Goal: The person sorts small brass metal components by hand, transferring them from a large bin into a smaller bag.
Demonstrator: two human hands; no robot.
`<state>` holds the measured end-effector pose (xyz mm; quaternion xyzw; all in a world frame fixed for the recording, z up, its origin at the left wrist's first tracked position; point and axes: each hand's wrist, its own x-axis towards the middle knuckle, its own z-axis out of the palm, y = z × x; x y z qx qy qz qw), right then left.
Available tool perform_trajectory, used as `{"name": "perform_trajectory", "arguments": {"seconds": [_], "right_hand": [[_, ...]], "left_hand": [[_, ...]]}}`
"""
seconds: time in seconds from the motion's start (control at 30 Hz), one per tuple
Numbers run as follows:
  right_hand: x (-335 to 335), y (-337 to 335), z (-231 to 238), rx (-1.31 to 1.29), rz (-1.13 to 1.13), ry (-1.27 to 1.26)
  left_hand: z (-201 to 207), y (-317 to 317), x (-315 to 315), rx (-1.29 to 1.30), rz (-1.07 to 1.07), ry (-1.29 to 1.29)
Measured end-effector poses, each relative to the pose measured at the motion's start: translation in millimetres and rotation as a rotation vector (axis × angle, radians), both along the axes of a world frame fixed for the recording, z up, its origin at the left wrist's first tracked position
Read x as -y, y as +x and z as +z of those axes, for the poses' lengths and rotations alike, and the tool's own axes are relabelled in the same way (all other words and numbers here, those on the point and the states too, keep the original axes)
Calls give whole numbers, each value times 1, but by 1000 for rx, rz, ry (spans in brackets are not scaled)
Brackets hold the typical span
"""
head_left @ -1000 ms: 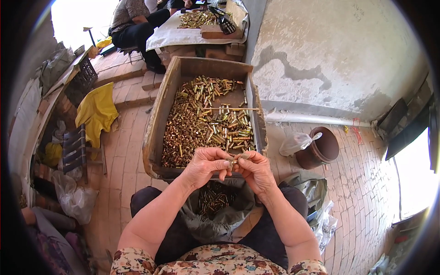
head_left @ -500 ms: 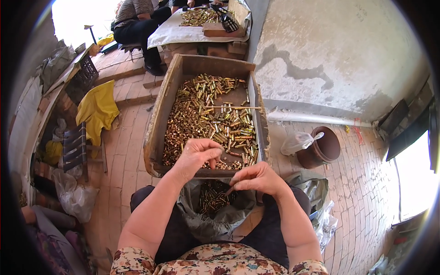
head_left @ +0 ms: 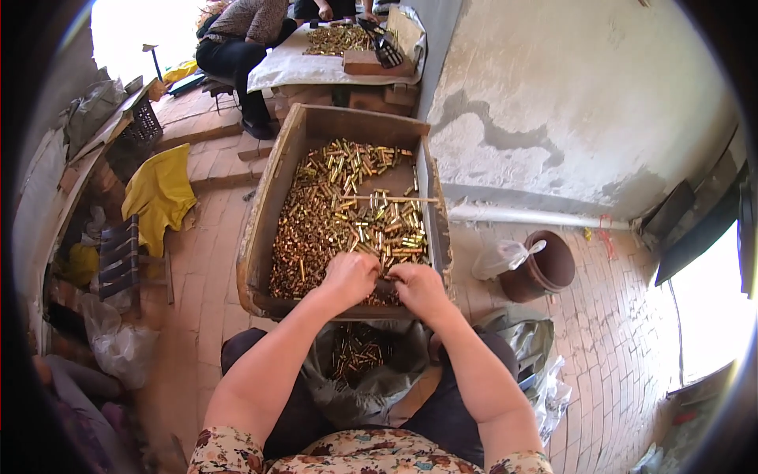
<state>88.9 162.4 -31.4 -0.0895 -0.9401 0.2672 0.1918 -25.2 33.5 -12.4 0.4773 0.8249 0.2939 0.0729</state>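
A worn wooden box (head_left: 254, 237) stands before me, filled with small brass-coloured metal pieces. Short, coppery bits (head_left: 294, 257) crowd its left side; longer gold tube-like pieces (head_left: 403, 237) lie at the right and far end. Over the near end of the box, my left hand (head_left: 351, 275) has its fingers curled together. Close to its right, my right hand (head_left: 417, 286) pinches with thumb and forefinger. What either holds is hidden or too small to name. Below the box, an open grey-green sack (head_left: 395, 387) between my legs contains many slim, darker metal pieces (head_left: 359, 351).
A thin stick (head_left: 387, 199) lies across the box. To the right stand a brown bucket (head_left: 541, 268) and a white plastic bag (head_left: 497, 259). A slatted stool (head_left: 120, 257) and yellow cloth (head_left: 162, 189) are left. Beyond, people sit at a cloth-covered table (head_left: 292, 73) with more pieces.
Both hands have moved forward into the near end of the box and closer together. The right hand has left its place above the sack. The view has shifted slightly.
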Motion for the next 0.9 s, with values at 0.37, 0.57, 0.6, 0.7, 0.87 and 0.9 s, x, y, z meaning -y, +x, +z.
{"name": "perform_trajectory", "arguments": {"seconds": [0.37, 0.57, 0.6, 0.7, 0.87, 0.9], "right_hand": [[-6, -7, -8, 148, 24, 192], [-2, 3, 5, 87, 7, 208], [-1, 6, 7, 63, 4, 168], [1, 13, 7, -118, -1, -27], [0, 22, 15, -140, -82, -355], [-1, 24, 13, -150, -116, -495]], "left_hand": [[-28, 1, -21, -304, -161, 50], [-23, 3, -24, -289, -177, -1], [-21, 4, -25, -289, -177, 0], [-18, 8, -26, -310, -175, -55], [-19, 10, -27, -380, -194, -31], [-17, 11, -27, -381, -196, -28]]}}
